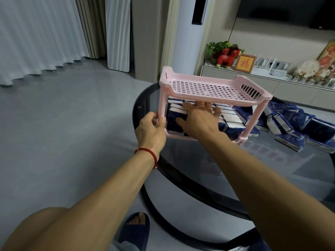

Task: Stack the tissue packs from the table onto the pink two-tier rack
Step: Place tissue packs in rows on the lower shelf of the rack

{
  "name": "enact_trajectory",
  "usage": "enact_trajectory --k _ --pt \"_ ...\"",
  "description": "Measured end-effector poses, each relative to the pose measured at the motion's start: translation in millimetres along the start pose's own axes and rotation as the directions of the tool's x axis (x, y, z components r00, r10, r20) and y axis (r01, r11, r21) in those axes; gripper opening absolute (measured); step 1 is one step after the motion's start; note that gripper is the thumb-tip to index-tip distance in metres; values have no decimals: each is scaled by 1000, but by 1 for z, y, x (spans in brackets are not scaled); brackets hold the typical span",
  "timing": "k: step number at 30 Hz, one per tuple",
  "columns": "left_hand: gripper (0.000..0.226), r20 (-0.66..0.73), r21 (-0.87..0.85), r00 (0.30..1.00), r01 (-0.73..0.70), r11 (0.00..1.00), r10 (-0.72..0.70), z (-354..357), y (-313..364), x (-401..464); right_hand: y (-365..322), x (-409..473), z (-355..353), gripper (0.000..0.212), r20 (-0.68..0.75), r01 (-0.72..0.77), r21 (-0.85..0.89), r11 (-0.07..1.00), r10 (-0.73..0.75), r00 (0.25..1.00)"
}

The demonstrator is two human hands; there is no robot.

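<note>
Two hands meet slotted pink rack; glossy packs seemingly rectangular

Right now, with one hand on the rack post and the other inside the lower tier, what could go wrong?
1. The pink rack stands near the glass table's edge; a push from the right hand could slide it off, though the left hand grips a post.
2. The lower-tier packs look tightly filled, so pressing may topple some.
3. The loose packs lie piled and could slip.
</note>
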State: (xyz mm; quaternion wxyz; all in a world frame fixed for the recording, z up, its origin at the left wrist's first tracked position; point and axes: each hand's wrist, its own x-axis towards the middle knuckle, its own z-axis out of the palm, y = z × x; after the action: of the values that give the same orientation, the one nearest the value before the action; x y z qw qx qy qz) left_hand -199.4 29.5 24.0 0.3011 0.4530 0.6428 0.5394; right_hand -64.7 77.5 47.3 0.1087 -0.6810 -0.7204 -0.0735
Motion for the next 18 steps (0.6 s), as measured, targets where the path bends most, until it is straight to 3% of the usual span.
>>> enact_trajectory --k 2,5,8,12,18 --pt "17 0 2 1000 4 1000 -4 0 0 0 1 -7 -1 61 -71 53 18 998 -52 996" --pt "18 -2 3 1000 10 1000 -10 0 1 0 8 -22 -4 42 -157 265 68 962 -252 955" --pt "18 -12 7 1000 0 1000 0 -1 2 -1 14 -31 -5 27 -61 415 12 910 -414 908" --pt "20 -15 18 1000 -3 1000 3 -1 6 -3 10 -24 -3 56 103 368 -95 925 -359 928" --pt "21 -15 43 1000 -12 999 12 -1 8 -4 0 -14 4 68 34 332 -253 909 -334 942"
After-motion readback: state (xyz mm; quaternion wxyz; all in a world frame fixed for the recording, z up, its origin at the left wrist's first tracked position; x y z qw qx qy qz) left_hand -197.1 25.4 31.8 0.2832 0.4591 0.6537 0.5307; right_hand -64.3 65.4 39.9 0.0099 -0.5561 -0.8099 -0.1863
